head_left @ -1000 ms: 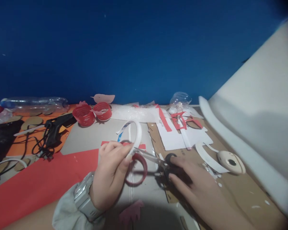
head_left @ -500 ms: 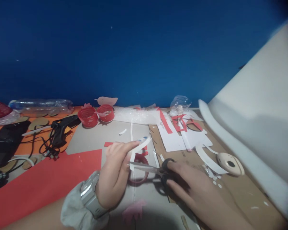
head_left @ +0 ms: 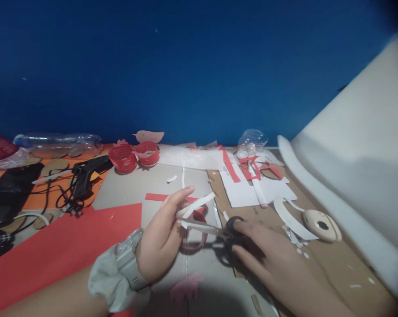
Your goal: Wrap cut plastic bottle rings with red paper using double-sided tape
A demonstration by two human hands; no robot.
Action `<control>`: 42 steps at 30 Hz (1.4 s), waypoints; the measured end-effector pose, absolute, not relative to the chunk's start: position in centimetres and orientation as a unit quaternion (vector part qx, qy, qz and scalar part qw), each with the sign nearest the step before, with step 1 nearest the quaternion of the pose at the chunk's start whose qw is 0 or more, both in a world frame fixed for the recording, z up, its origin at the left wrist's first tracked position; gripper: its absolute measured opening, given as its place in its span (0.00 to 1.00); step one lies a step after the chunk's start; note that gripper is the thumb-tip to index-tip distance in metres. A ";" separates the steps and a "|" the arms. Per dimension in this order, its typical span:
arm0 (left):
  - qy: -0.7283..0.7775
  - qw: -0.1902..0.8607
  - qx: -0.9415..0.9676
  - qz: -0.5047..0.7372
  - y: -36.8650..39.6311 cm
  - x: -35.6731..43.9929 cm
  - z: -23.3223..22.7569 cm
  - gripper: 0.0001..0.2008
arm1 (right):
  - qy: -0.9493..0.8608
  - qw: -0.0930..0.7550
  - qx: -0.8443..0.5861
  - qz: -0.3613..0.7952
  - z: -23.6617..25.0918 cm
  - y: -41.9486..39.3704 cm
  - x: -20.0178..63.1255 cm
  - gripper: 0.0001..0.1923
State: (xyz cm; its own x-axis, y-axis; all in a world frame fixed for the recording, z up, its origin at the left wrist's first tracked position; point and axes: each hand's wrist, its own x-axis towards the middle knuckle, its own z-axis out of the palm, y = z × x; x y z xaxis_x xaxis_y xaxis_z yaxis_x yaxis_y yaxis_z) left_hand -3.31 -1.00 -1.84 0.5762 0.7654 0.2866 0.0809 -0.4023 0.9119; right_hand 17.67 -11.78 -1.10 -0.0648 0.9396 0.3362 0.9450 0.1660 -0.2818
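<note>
My left hand [head_left: 164,240] pinches a narrow white paper strip [head_left: 199,204] between thumb and fingers; the strip juts out to the right. My right hand [head_left: 268,255] grips black-handled scissors [head_left: 215,230], whose blades point left and meet the strip just below my left fingertips. Under the blades a red ring [head_left: 194,233] lies on the grey board [head_left: 126,191]. A silver watch [head_left: 128,259] and a grey cuff sit on my left wrist.
A red paper sheet [head_left: 60,246] lies at front left. Two red ribbed cups [head_left: 132,156], a black glue gun with cable [head_left: 83,178] and a clear bottle [head_left: 60,143] stand at the back left. White and red paper scraps [head_left: 248,182], a beige tape dispenser [head_left: 322,224] and a white foam roll [head_left: 357,167] are on the right.
The white strip went from a raised loop to a short flat piece held low. The scissors closed in on it from the right, and my left fingers stretched out.
</note>
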 end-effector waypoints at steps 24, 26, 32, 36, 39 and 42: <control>0.265 0.613 0.632 0.392 -1.2 -3.0 -0.9 0.05 | -0.704 0.242 -0.668 0.012 -1.1 -11.9 17.8 0.10; 0.279 0.585 0.647 0.401 -1.3 -2.9 -0.8 0.05 | -0.709 0.243 -0.663 0.004 -1.0 -11.9 17.8 0.11; 0.370 0.519 0.664 0.391 -0.9 -2.6 -0.9 0.08 | -0.711 0.247 -0.658 -0.007 -0.5 -12.0 17.7 0.15; 0.363 0.511 0.675 0.390 -1.0 -2.8 -0.8 0.08 | -0.694 0.241 -0.678 0.019 -0.5 -11.8 17.8 0.16; 0.338 0.519 0.683 0.388 -1.4 -3.1 -0.8 0.09 | -0.679 0.224 -0.697 0.051 -0.7 -11.5 17.8 0.17; 0.324 0.501 0.710 0.375 -1.7 -3.5 -0.9 0.10 | -0.676 0.215 -0.700 0.083 -0.7 -11.3 17.6 0.18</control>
State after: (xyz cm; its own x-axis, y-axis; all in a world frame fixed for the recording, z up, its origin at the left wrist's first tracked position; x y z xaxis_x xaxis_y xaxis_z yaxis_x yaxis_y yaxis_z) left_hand -3.46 -1.65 -0.88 0.5083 0.8358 0.2078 0.0843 -0.2884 0.9538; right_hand 17.64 -11.27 -0.74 0.0713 0.9820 0.1748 0.9108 0.0074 -0.4128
